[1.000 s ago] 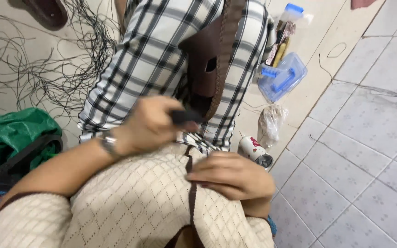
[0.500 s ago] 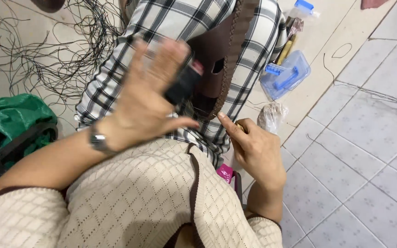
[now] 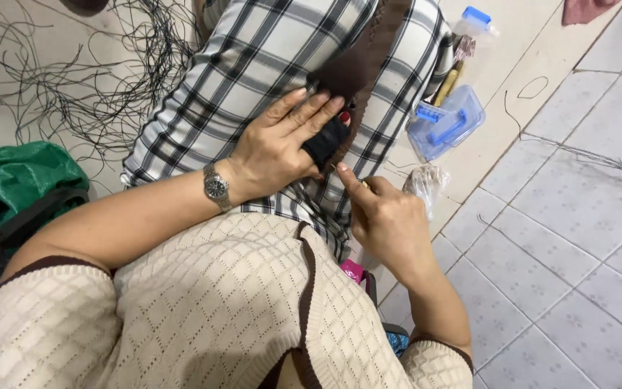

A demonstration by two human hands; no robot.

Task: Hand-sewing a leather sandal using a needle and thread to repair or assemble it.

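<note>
My left hand (image 3: 278,148), with a wristwatch on its wrist, lies over a dark brown woven piece (image 3: 327,140) on my plaid-covered lap and grips it, fingers stretched along it. A brown woven strap (image 3: 372,36) runs up from that piece. My right hand (image 3: 386,220) sits just below and right of the piece, with thumb and forefinger pinched on a small yellowish item (image 3: 363,184) that is mostly hidden. The fingertips nearly touch the edge of the dark piece.
Loose black cords (image 3: 59,79) lie scattered over the floor at upper left. A green bag (image 3: 16,176) sits at left. A clear blue plastic box (image 3: 449,124), a blue-capped bottle (image 3: 478,18) and a crumpled plastic bag (image 3: 426,184) lie at right beside grey floor tiles (image 3: 570,238).
My left hand, raised with fingers spread half a second ago, has come down flat onto the dark piece. My right hand lifted off my lap and now pinches at the piece's lower edge.
</note>
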